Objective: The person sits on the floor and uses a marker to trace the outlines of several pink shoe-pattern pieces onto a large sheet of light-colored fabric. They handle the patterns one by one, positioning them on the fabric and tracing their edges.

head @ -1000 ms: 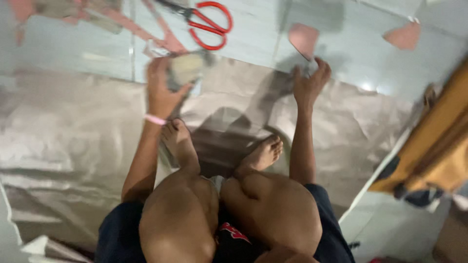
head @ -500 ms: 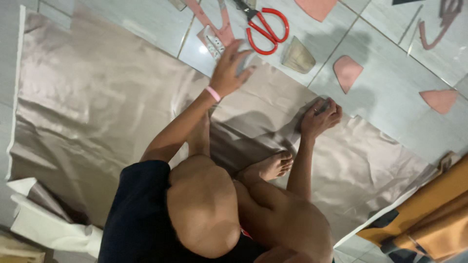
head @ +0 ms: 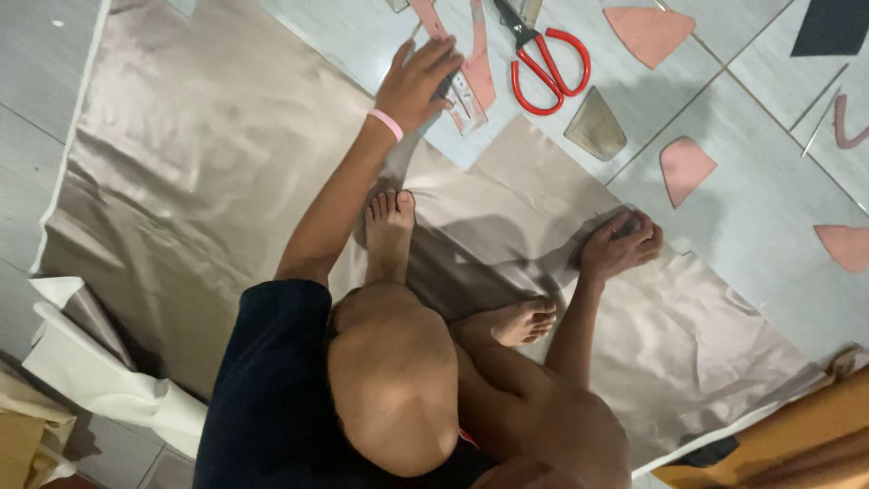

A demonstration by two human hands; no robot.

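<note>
Left hand [head: 418, 83] is closing its grip on a clear ruler [head: 463, 91] at top centre, right hand [head: 620, 246] is bunching satin fabric [head: 208, 181] mid-frame, risking slippery cloth shifting.

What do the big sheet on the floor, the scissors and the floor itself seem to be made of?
Sheet: probably satin-like fabric, taupe, with soft sheen and creases. Scissors: dark, likely metal blades, glossy red handles, probably plastic. Floor: pale grey tiles, judging by grout lines, faintly streaked.
</note>
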